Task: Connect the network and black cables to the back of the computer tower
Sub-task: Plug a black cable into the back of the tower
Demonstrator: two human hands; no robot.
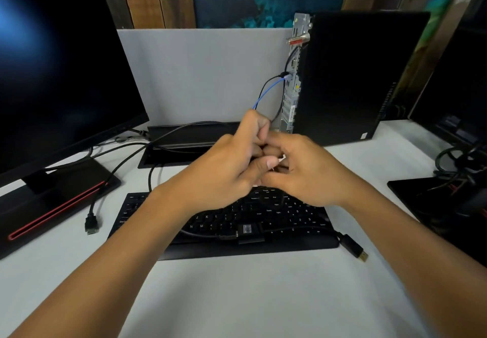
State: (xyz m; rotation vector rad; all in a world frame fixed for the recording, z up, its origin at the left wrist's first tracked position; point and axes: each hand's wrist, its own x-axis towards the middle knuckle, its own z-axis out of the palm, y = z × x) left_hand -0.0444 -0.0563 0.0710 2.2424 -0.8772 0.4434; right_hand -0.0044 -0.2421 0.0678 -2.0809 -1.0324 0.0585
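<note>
The black computer tower (pixel 342 74) stands upright at the back right, its metal rear panel (pixel 292 92) facing left. A blue network cable (pixel 266 92) and black cables (pixel 287 60) are plugged into that panel and droop behind my hands. My left hand (pixel 229 166) and my right hand (pixel 305 174) meet above the keyboard, fingers curled, pinching a small pale piece (pixel 282 157) between them; what it is stays unclear. A loose black cable with a gold-tipped plug (pixel 355 250) lies right of the keyboard. Another loose black plug (pixel 91 225) lies on the desk at the left.
A black keyboard (pixel 210 232) sits under my forearms with a black cable lying across it. A large monitor (pixel 52 60) on a red-striped base (pixel 52 206) fills the left. A cable box (pixel 189 137) sits by the grey partition (pixel 197 74). A second monitor (pixel 461 87) and tangled cables stand at the right.
</note>
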